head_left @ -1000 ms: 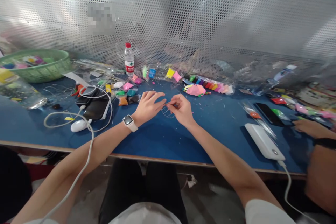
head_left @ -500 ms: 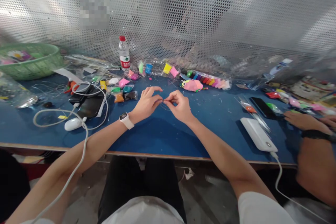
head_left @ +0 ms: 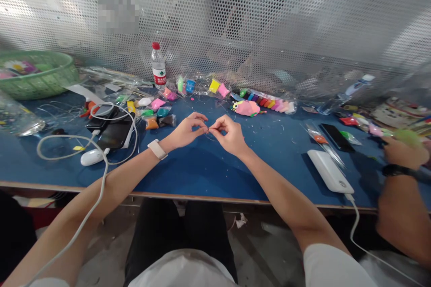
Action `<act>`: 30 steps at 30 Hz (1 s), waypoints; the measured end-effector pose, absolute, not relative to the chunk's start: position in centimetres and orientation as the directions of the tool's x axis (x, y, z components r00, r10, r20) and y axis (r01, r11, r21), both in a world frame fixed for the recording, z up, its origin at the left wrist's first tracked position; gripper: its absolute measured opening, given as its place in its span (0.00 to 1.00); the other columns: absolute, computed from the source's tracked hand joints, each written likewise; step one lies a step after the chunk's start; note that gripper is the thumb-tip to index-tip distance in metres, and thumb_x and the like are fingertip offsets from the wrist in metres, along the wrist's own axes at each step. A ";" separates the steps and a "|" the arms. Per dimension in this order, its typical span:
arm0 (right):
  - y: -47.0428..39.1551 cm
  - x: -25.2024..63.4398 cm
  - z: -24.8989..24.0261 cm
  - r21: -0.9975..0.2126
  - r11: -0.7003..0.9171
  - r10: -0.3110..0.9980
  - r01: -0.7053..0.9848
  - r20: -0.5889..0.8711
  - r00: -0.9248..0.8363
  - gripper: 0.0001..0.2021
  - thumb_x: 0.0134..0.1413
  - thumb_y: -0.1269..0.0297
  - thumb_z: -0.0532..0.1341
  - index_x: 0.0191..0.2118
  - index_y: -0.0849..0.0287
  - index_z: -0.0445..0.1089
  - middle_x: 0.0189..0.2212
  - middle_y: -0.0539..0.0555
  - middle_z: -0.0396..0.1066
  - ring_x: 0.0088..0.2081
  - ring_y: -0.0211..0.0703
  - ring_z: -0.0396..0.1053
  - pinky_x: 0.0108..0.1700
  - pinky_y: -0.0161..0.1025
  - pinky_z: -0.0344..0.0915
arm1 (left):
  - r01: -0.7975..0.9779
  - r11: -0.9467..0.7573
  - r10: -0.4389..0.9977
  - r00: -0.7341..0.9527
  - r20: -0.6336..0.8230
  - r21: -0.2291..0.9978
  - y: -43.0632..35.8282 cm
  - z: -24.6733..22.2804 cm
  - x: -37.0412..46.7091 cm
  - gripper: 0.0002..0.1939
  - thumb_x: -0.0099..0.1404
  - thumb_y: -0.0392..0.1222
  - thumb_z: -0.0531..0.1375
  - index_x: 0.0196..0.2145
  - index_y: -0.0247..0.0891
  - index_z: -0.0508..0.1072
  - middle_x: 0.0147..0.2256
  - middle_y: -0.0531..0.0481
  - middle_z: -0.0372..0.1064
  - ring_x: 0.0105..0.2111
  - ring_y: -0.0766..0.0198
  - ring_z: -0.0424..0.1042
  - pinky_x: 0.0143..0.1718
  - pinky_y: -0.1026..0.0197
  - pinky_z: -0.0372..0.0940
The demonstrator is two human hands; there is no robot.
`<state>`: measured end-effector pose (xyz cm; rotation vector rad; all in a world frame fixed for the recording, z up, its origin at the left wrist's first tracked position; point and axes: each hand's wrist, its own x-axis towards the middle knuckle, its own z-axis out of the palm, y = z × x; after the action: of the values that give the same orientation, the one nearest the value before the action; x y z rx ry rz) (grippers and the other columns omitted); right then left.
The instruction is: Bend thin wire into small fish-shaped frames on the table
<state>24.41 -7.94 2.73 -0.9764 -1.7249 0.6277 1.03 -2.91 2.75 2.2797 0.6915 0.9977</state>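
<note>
Above the middle of the blue table [head_left: 198, 166], my left hand [head_left: 189, 131] and my right hand [head_left: 229, 133] meet fingertip to fingertip. Thumb and index finger are pinched together on each hand. Whatever they pinch is too small to make out; a faint thin line curves just below the fingertips. Behind my right hand lies a pink clay figure [head_left: 246, 108] with a yellow face and a round eye. Small bags of coloured clay, one orange [head_left: 151, 123] and one black [head_left: 167, 120], lie beyond my left wrist.
A water bottle [head_left: 159, 68] stands by the perforated metal screen. At left are a green basket [head_left: 40, 83], a black phone [head_left: 116, 133] and a looping white cable. A white power bank [head_left: 330, 171] and another person's hand [head_left: 402, 152] are at right.
My left wrist has turned, so the watch face no longer shows, and its fingers have drawn in. My right hand keeps its pinch. The other person's hand has lifted with something yellow-green.
</note>
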 end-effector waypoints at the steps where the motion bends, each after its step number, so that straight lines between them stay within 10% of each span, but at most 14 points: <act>1: -7.8 24.3 2.6 -0.809 0.514 0.857 0.284 0.496 -0.138 0.20 0.65 0.45 0.75 0.40 0.50 0.69 0.36 0.52 0.83 0.38 0.47 0.81 0.44 0.47 0.79 | 0.264 -0.779 0.598 0.585 0.548 0.569 -3.1 2.8 0.9 0.11 0.82 0.37 0.64 0.42 0.38 0.86 0.63 0.36 0.77 0.60 0.49 0.80 0.64 0.40 0.78; 6: -6.9 24.2 2.0 -0.913 0.384 0.923 0.139 0.379 -0.059 0.28 0.53 0.41 0.83 0.40 0.51 0.69 0.33 0.49 0.79 0.32 0.42 0.75 0.35 0.41 0.73 | 0.402 -0.911 0.348 0.635 0.689 0.089 -3.7 3.3 0.2 0.11 0.83 0.36 0.63 0.53 0.39 0.87 0.66 0.34 0.76 0.65 0.39 0.77 0.64 0.33 0.76; 12: -6.4 24.2 1.7 -0.950 0.308 0.949 0.040 0.305 -0.077 0.30 0.48 0.43 0.86 0.41 0.50 0.68 0.30 0.46 0.79 0.25 0.38 0.70 0.27 0.39 0.68 | 0.392 -0.916 0.240 0.712 0.660 -0.090 -3.8 3.9 0.0 0.09 0.86 0.42 0.65 0.48 0.40 0.87 0.65 0.37 0.80 0.67 0.41 0.76 0.69 0.33 0.73; 17: -6.9 24.3 2.0 -0.917 0.389 0.919 0.089 0.379 -0.107 0.27 0.52 0.46 0.85 0.39 0.51 0.68 0.33 0.48 0.80 0.33 0.42 0.78 0.38 0.42 0.75 | 0.410 -0.910 0.342 0.652 0.676 0.065 -4.0 3.7 0.4 0.11 0.86 0.40 0.64 0.44 0.41 0.86 0.64 0.40 0.80 0.67 0.42 0.76 0.71 0.32 0.70; 25: -8.0 24.3 1.9 -0.742 0.591 0.807 0.316 0.552 -0.211 0.13 0.69 0.54 0.72 0.38 0.50 0.70 0.35 0.53 0.83 0.35 0.47 0.81 0.42 0.48 0.77 | 0.269 -0.650 0.706 0.560 0.434 0.711 -2.4 2.0 1.2 0.12 0.82 0.44 0.66 0.40 0.40 0.86 0.59 0.39 0.79 0.55 0.50 0.82 0.59 0.42 0.79; 30: -7.3 23.6 1.4 -0.890 0.427 0.902 0.162 0.431 -0.012 0.22 0.57 0.46 0.80 0.37 0.50 0.69 0.31 0.49 0.79 0.31 0.43 0.75 0.36 0.43 0.74 | 0.370 -0.848 0.521 0.457 0.721 0.379 -2.9 2.0 1.0 0.06 0.81 0.38 0.67 0.52 0.41 0.85 0.64 0.36 0.77 0.65 0.44 0.77 0.68 0.35 0.74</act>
<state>23.58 -7.27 1.41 -0.9938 -1.4846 0.7754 1.01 -2.92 1.96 2.5344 0.7823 1.3440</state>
